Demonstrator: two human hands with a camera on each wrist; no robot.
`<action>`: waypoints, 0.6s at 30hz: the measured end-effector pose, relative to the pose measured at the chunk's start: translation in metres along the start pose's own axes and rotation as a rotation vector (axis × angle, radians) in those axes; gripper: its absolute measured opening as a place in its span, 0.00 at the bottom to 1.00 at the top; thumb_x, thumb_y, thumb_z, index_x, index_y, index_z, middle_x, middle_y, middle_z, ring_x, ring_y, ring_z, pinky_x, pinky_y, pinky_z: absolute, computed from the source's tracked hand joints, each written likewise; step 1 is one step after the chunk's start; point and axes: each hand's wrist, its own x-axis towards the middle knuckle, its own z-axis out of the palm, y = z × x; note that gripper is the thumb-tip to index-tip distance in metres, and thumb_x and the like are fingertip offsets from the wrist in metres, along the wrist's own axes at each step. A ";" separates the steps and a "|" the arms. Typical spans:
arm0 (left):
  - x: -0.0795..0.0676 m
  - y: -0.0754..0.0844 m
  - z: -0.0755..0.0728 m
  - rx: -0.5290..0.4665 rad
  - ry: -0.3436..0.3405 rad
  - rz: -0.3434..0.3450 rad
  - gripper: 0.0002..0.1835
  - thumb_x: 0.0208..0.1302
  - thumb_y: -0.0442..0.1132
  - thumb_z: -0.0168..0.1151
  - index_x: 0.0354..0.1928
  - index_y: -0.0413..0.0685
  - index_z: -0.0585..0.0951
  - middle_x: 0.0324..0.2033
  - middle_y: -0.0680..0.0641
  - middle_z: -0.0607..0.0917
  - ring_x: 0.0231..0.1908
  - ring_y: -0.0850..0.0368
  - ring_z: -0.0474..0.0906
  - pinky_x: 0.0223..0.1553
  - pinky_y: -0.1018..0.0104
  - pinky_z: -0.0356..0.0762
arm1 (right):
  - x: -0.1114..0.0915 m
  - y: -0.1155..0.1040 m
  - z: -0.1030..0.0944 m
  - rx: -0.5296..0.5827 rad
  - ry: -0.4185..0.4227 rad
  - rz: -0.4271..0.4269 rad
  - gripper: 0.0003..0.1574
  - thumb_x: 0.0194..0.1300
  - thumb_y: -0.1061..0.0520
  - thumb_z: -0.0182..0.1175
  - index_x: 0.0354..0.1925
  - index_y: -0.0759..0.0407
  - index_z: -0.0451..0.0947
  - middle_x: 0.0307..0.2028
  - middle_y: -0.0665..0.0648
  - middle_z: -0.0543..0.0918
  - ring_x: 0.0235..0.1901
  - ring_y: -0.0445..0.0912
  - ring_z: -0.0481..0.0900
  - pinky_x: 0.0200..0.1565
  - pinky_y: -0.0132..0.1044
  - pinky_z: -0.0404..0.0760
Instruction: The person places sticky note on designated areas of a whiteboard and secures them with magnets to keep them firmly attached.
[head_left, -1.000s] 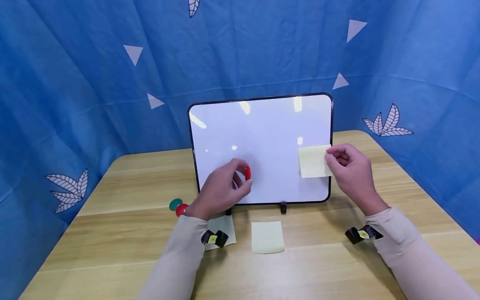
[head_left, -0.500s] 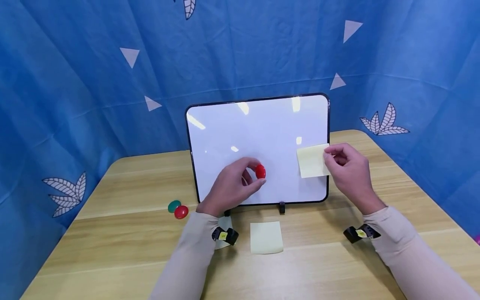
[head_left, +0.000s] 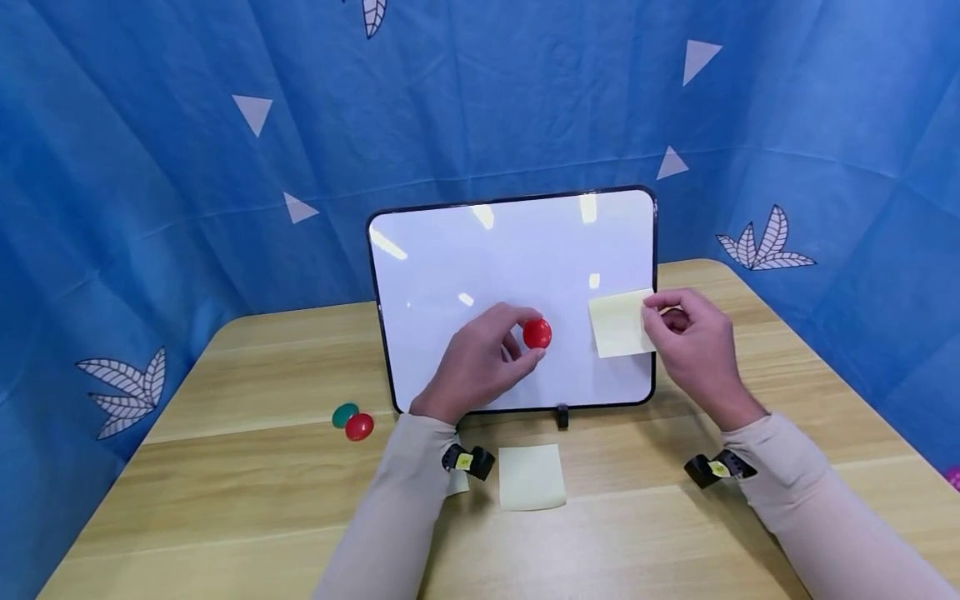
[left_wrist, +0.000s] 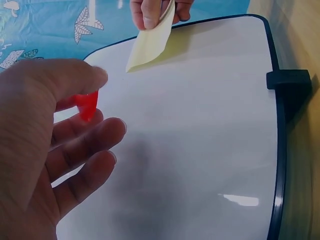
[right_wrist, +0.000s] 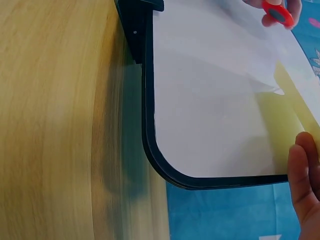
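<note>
Before the upright whiteboard (head_left: 465,250), on my head feed, both hands are occupied. Left hand (head_left: 480,358): thumb and forefinger pinch a red disc (head_left: 537,333) by its rim, the gap between them only as wide as the disc. I note a dark round patch on its back, seen from the right wrist.

Right hand (head_left: 693,346): thumb and fingertips narrow on the right edge of a yellow note (head_left: 621,323), held before the board's right side. Left wrist view shows the sheet bending; whether it touches the board, I cannot tell.

On the wooden table (head_left: 225,500), left: a green disc (head_left: 345,414) and a second red disc (head_left: 359,427), edges meeting. Nearer me, a flat note (head_left: 532,477); another paper (head_left: 458,483) lies mostly hidden by the left sleeve (head_left: 405,500).
</note>
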 end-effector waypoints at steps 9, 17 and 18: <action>0.008 0.005 0.008 0.003 0.054 0.056 0.29 0.53 0.39 0.78 0.59 0.50 0.80 0.51 0.52 0.80 0.30 0.68 0.77 0.33 0.77 0.78 | 0.000 0.001 0.002 0.006 -0.004 -0.034 0.08 0.68 0.61 0.63 0.44 0.63 0.82 0.36 0.53 0.82 0.28 0.42 0.76 0.30 0.22 0.74; 0.018 0.009 0.017 0.011 0.072 0.069 0.31 0.52 0.40 0.79 0.61 0.49 0.81 0.53 0.50 0.80 0.34 0.67 0.78 0.37 0.77 0.78 | 0.000 0.002 0.000 -0.008 0.002 -0.036 0.08 0.68 0.61 0.63 0.44 0.63 0.82 0.34 0.55 0.82 0.28 0.43 0.74 0.30 0.23 0.72; 0.019 0.010 0.018 0.004 0.073 0.070 0.32 0.52 0.39 0.79 0.61 0.49 0.80 0.53 0.50 0.80 0.34 0.66 0.79 0.37 0.77 0.78 | 0.000 0.002 0.000 -0.010 0.003 -0.033 0.08 0.68 0.60 0.63 0.44 0.63 0.82 0.34 0.55 0.82 0.28 0.43 0.74 0.30 0.23 0.72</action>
